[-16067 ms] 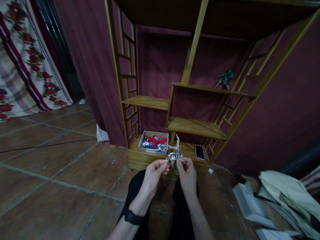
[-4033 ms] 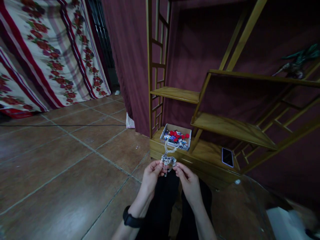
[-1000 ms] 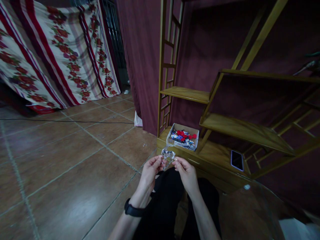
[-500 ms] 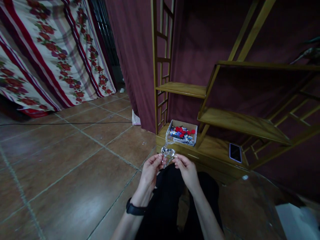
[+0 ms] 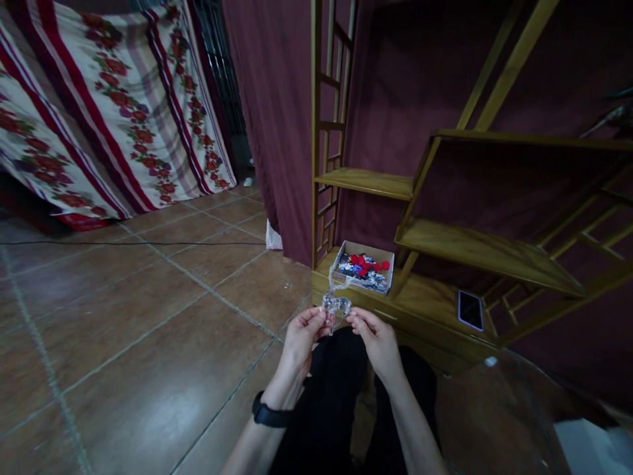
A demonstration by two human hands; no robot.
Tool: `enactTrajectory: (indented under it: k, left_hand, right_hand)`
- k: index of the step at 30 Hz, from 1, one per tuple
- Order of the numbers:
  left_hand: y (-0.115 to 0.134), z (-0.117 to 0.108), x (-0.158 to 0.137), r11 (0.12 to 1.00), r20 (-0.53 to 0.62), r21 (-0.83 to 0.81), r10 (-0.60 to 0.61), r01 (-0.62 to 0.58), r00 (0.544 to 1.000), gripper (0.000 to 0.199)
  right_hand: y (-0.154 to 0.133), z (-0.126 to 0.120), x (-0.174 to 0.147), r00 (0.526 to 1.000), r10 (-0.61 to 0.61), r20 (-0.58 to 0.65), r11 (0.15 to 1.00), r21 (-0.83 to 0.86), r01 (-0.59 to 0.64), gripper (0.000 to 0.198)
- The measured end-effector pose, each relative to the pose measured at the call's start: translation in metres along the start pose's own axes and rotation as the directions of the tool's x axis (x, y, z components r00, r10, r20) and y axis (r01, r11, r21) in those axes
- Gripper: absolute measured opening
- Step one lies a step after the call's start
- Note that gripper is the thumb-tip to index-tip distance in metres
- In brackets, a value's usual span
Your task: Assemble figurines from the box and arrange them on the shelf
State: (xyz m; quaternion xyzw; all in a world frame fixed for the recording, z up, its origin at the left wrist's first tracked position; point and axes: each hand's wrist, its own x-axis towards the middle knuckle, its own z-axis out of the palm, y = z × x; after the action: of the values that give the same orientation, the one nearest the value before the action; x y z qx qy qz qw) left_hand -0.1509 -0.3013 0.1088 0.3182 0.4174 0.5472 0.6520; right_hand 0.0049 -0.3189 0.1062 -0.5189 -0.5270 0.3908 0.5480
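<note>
A clear, see-through deer figurine is held up between my two hands, above my knees. Two branching antler-like parts rise from its top, and thin legs point down. My left hand, with a black band on the wrist, pinches its left side between thumb and fingers. On the other side, the thumb and fingertips of my right hand close on the figurine's right end. Just beyond it stands a shallow box filled with small mixed pieces, several of them red and round.
The box rests on the low base of a wooden shelf unit, where a phone also lies. A dark cable crosses the tiled floor at left. A white object sits at lower right.
My view has turned slightly, so the shelf and box appear a little further right and lower. Both hands keep their hold on the figurine.
</note>
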Motion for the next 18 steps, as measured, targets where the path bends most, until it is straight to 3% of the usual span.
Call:
enactTrajectory:
  k: [9, 18]
  left_hand:
    - [0.002, 0.007, -0.001, 0.978, -0.003, 0.154, 0.146, -0.143, 0.989, 0.027]
    - [0.010, 0.020, -0.018, 0.896, -0.006, 0.292, 0.352, -0.335, 0.936, 0.023]
  right_hand:
    - [-0.010, -0.001, -0.005, 1.000, -0.025, -0.007, 0.999, 0.037, 0.025, 0.028]
    - [0.023, 0.004, 0.013, 0.999, 0.044, -0.029, 0.987, 0.158, -0.039, 0.035]
